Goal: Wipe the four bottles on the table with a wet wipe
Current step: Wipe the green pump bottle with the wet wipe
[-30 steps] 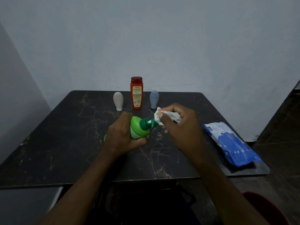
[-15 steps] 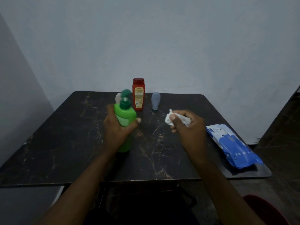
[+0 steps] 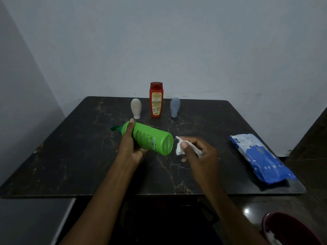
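My left hand (image 3: 130, 147) grips a green pump bottle (image 3: 152, 138) tipped on its side above the dark marble table (image 3: 70, 156), its dark green pump pointing far left and its base facing right. Just right of that base, my right hand (image 3: 200, 152) is shut on a crumpled white wet wipe (image 3: 180, 147); the wipe is a small gap away from the bottle. At the far side of the table stand a beige bottle (image 3: 136, 108), a red-orange bottle (image 3: 156, 100) and a grey-blue bottle (image 3: 175, 106), all upright.
A blue and white wet wipe pack (image 3: 260, 156) lies at the table's right edge. A dark red bin (image 3: 290, 228) with white scraps sits on the floor at the lower right. Pale walls close the back and left.
My left hand turned the green bottle from upright to lying sideways with its base toward the wipe. My right hand stayed beside it, still holding the wipe.
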Action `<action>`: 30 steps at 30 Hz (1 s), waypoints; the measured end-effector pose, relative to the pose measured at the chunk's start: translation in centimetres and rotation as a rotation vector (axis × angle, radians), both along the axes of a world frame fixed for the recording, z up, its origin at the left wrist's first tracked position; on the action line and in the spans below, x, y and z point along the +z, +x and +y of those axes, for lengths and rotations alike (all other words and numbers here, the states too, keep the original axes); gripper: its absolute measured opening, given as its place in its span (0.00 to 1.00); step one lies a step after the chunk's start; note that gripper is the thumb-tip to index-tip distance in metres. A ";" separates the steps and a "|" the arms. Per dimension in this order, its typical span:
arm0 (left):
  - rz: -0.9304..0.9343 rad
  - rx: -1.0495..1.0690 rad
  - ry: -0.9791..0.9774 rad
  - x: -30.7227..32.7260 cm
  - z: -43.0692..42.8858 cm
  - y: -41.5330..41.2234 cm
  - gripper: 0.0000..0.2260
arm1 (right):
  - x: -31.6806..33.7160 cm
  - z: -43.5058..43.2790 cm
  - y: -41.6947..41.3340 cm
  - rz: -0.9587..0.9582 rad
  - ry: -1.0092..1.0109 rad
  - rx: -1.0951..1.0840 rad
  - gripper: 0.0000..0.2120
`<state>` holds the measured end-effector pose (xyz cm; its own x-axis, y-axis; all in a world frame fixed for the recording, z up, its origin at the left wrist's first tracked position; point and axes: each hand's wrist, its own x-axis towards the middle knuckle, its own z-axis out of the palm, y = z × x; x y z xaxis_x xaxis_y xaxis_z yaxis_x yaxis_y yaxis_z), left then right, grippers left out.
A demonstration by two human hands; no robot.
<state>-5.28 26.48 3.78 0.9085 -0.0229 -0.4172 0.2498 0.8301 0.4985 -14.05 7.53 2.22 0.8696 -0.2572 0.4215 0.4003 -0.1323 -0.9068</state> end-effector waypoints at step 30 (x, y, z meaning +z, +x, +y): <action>-0.045 -0.075 -0.140 -1.2 -3.9 -3.8 0.27 | 1.7 0.3 1.6 -0.110 -0.440 -0.217 0.06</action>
<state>-9.03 22.60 2.58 0.9200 -0.1462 -0.3637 0.2934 0.8720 0.3917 -12.47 7.83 3.96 0.7597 -0.2048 0.6172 0.4115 -0.5835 -0.7001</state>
